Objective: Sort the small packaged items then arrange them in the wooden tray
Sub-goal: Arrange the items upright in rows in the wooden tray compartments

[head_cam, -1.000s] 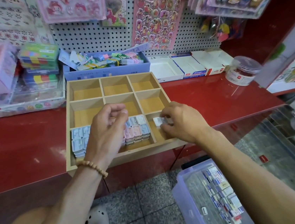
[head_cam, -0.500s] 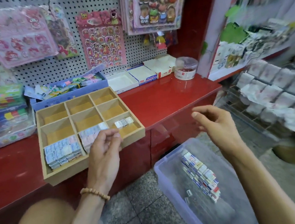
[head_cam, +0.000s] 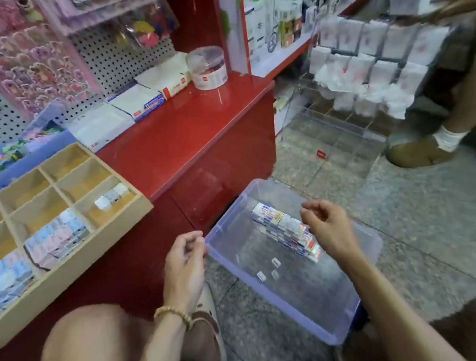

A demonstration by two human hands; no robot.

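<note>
Both hands are hanging over the clear plastic bin (head_cam: 365,243) on the floor, and neither is carrying anything that can be seen. The left hand (head_cam: 185,259) is poised at the bin's near-left rim with fingers loosely curled, thumb and fingertips close together; whether anything is pinched there cannot be told. The right hand (head_cam: 326,226) is hovering above the row of small packaged items (head_cam: 286,234) standing along the bin's far side, its fingers bent in the same loose way.

Three loose packets (head_cam: 268,272) are lying apart on the bin floor. The wooden tray (head_cam: 71,267) is sitting on the red counter (head_cam: 184,133) with its front edge overhanging. Its front compartments are holding blue and pink packs (head_cam: 54,243), and a few white ones (head_cam: 111,196) are lying in the right front cell.

Risks, as judged: a broad grab at the tightly stacked row is likely to topple neighbouring packets and mix the kinds. Pressing down on the overhanging tray edge while loading could tip it and spill the sorted rows. The loose packets could be overlooked.
</note>
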